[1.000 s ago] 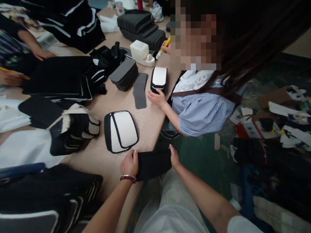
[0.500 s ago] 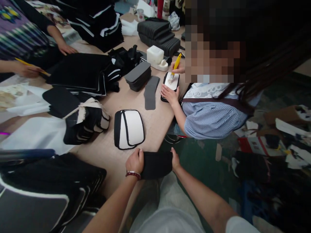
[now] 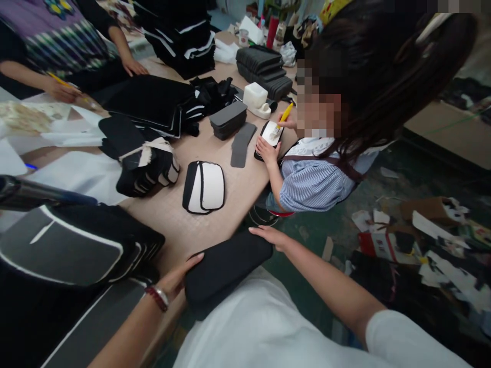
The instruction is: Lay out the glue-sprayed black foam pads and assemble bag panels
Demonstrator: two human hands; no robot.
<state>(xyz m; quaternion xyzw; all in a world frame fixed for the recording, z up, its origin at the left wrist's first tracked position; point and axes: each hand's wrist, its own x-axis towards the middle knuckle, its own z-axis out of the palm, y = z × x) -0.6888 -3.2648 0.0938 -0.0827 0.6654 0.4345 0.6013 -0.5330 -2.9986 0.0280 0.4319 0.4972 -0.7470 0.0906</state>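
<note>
A black padded fabric panel [image 3: 228, 271] with rounded corners hangs tilted between my hands, in front of my body at the table's near edge. My left hand [image 3: 180, 276], with bracelets at the wrist, grips its left end, thumb side along the top. At the upper right corner my right hand [image 3: 270, 237] holds the other end; the fingers underneath are hidden. Just beyond the panel, two overlapping white panels with black edging [image 3: 207, 186] lie flat on the table [image 3: 172, 230].
Across the table corner a seated co-worker [image 3: 310, 179] brushes a white panel with a yellow brush [image 3: 285, 115]. Grey pads [image 3: 228, 120] are stacked beyond. Bundled black pieces [image 3: 146, 168] and a large black pile [image 3: 126, 245] stand left. Scraps [image 3: 414, 245] litter the floor at right.
The black panel has come closer to my body and tilted, its left end lower. My left hand has moved down and left, and my right hand slightly up. The view has shifted.
</note>
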